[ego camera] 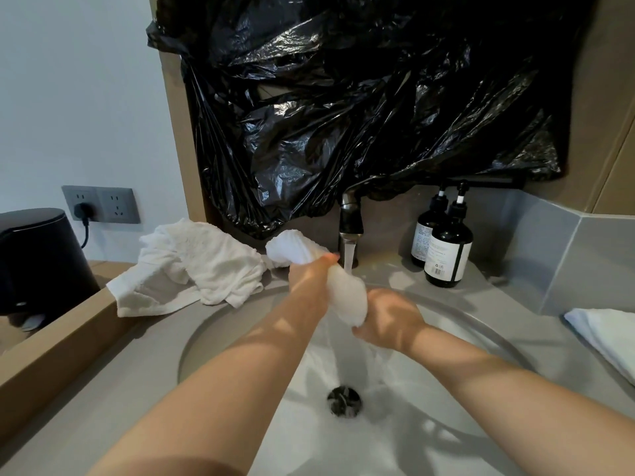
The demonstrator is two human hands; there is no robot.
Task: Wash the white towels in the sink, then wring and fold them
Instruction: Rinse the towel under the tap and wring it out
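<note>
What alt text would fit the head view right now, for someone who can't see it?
Two bare hands, left hand and right hand, grip a rolled white towel over the sink, with the tap running. A crumpled towel pile lies on the counter at left; two dark pump bottles stand at right.

Dim, soft light; glare on the black plastic [360, 97], wide-angle bending at edges.

I see a grey stone countertop [498, 297] carrying a crumpled white terry towel [192, 266], two dark pump bottles [443, 245] and a folded white towel [604, 338].
</note>
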